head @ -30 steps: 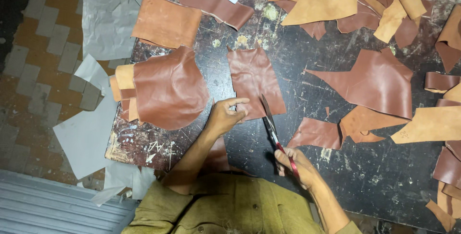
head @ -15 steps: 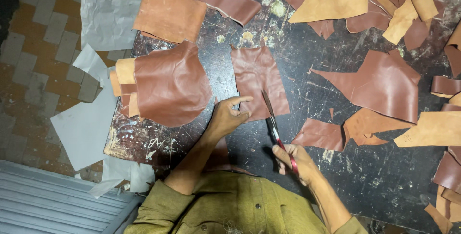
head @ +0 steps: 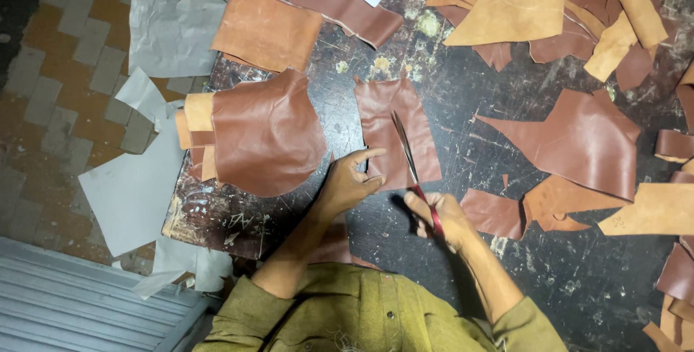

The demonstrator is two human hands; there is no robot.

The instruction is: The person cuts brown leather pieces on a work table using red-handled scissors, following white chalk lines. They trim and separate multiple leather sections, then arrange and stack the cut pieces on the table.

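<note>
While the left hand (head: 350, 182) presses its spread fingertips on the lower left edge of the reddish-brown rectangular leather piece (head: 397, 131), lying flat at 12 o'clock from the hands, the right hand (head: 442, 218) grips the red-handled scissors (head: 413, 171), fingers closed in the loops. I judge the cut goes best with the blades low and the leather kept flat.

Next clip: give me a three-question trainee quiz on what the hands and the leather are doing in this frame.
1. True or false: the right hand holds scissors with red handles.
2. What does the left hand touch?
3. The scissor blades lie over: A) grey paper, B) the brown leather piece, C) bare table.

Key: 1 true; 2 the near edge of the brown leather piece; 3 B.
</note>
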